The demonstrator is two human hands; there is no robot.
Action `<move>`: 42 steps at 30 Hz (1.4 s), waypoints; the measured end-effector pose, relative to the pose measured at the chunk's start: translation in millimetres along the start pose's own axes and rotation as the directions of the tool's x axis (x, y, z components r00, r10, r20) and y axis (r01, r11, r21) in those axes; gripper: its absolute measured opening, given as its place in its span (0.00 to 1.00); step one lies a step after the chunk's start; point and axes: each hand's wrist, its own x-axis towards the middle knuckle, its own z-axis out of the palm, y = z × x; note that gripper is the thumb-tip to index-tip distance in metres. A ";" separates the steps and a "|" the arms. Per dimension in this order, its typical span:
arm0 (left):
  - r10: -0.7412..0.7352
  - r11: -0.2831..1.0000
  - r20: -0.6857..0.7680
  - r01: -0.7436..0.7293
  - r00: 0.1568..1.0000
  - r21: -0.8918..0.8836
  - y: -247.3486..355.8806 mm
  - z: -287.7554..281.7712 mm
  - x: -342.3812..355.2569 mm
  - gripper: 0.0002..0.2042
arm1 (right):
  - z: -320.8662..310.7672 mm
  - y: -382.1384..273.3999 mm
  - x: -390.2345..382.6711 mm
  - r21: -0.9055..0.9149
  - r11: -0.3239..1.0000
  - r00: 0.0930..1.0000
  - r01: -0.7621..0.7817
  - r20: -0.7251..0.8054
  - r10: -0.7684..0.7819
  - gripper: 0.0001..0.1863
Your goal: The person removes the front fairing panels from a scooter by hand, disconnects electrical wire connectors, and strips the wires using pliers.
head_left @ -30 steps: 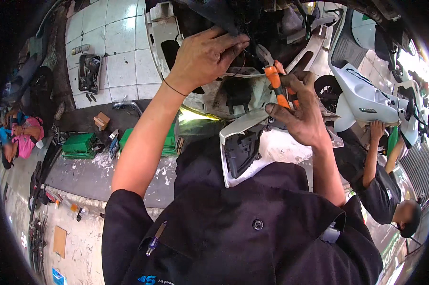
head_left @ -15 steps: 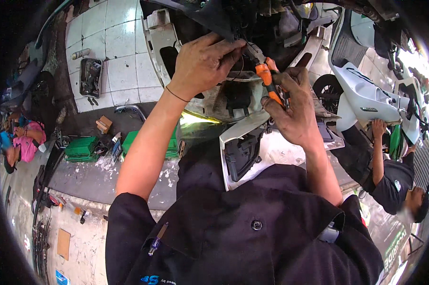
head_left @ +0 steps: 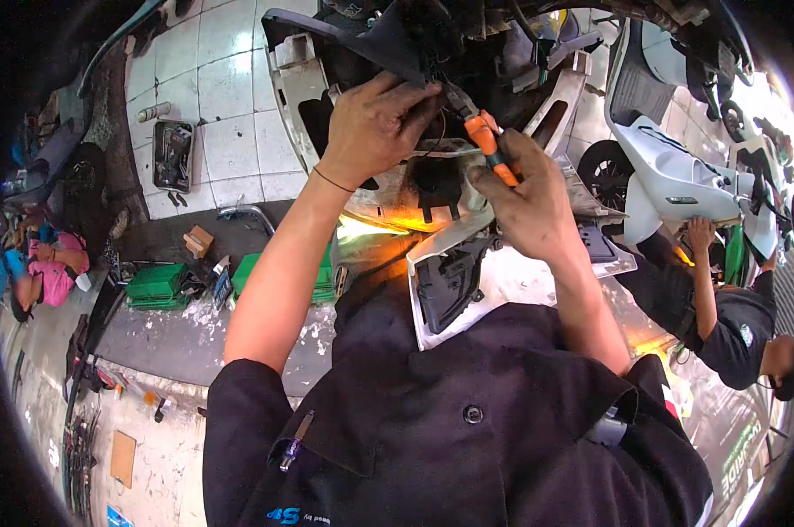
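My right hand (head_left: 530,193) grips orange-and-black handled pliers (head_left: 483,136). Their metal jaws point up and left, close to my left fingertips. My left hand (head_left: 375,127) is closed in a pinch at a thin dark wire under a dark plastic cover (head_left: 384,44). Exactly what lies between the fingertips and the jaws is too dark to make out. Around both hands is the opened front of a motor scooter, with a pale body frame (head_left: 296,75). Below them a white panel (head_left: 520,281) with a black plastic insert (head_left: 449,285) lies close to my body.
Green crates (head_left: 158,285) and a small cardboard box (head_left: 198,241) lie to the left. A tray of tools (head_left: 173,156) rests on the white tiles. On the right, a co-worker (head_left: 735,325) has a hand on a white scooter (head_left: 678,176). Another person in pink (head_left: 60,263) is far left.
The pliers' handles have come closer together, and my right hand has shifted slightly left. An orange glow now shows on the panel below my hands. My left hand stays nearly in place.
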 end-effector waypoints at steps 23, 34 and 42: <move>0.018 0.999 -0.022 -0.017 1.000 0.040 -1.2 1.2 2.4 0.07 | 0.4 7.8 -5.5 -0.102 0.986 0.965 0.129 -0.214 -0.149 0.23; 0.019 0.999 -0.039 -0.020 0.999 -0.035 -1.6 1.3 1.0 0.08 | 8.1 4.0 -6.0 -0.119 0.988 0.961 0.095 -0.249 -0.123 0.23; 0.050 0.998 -0.078 -0.052 0.996 -0.024 -3.7 3.2 1.0 0.09 | 2.8 -3.9 3.3 -0.266 0.958 0.974 0.110 -0.164 -0.157 0.20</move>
